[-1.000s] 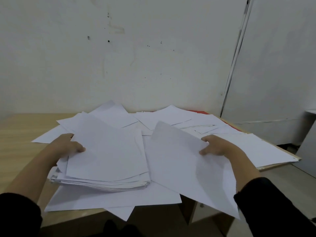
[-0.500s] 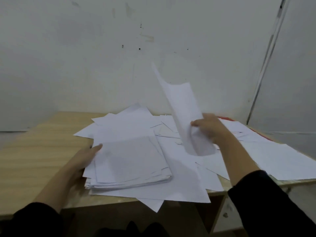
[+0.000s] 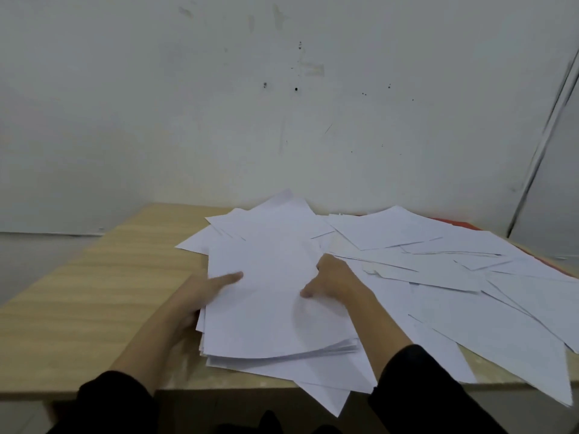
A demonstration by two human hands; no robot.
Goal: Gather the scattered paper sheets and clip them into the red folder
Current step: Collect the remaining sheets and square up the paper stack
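Observation:
A stack of white paper sheets (image 3: 269, 314) lies near the front edge of the wooden table (image 3: 103, 277). My left hand (image 3: 203, 292) grips the stack's left edge, thumb on top. My right hand (image 3: 332, 278) rests on the stack's upper right part, fingers curled down on the top sheet. Loose white sheets (image 3: 438, 264) lie scattered over the right half of the table, some hanging over the front edge. Only a strip of the red folder (image 3: 460, 223) shows at the far right, under the loose sheets.
A grey wall rises right behind the table. A panel or door edge (image 3: 545, 126) stands at the far right. The table's left part is bare wood. My dark sleeves (image 3: 423, 380) are at the bottom of the view.
My right hand has brought the lifted sheet down onto the stack and now presses on it. My left hand has stayed at the stack's left edge. The camera has turned left.

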